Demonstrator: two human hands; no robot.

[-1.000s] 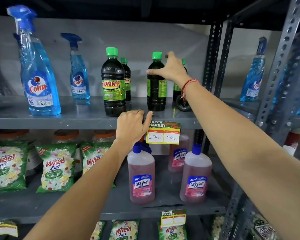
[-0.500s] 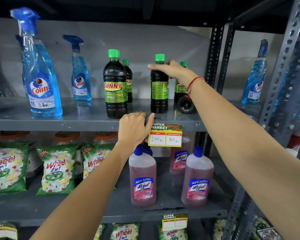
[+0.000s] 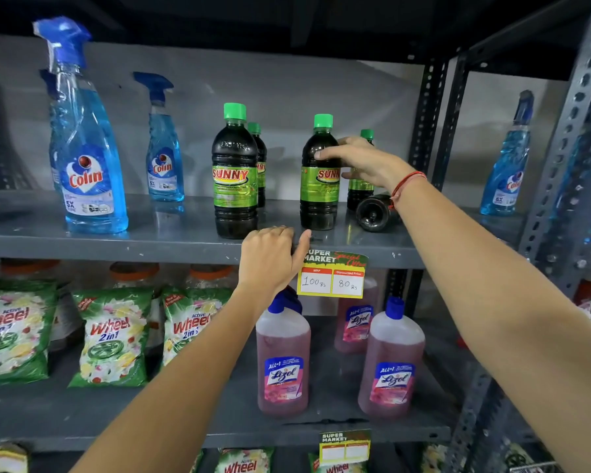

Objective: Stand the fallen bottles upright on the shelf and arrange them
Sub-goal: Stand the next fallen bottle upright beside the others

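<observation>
lying bottle (image 3: 372, 213) — base toward camera

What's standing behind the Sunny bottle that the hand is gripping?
Behind the gripped bottle stands another green-capped bottle, mostly covered by the right hand. A fallen bottle lies beside it.

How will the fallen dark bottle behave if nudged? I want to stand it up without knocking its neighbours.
The fallen bottle lies on its round side, base toward the camera, so it would probably roll. It looks full of dark liquid, likely hefty. Upright bottles stand close, so a roll could bump them.
</observation>
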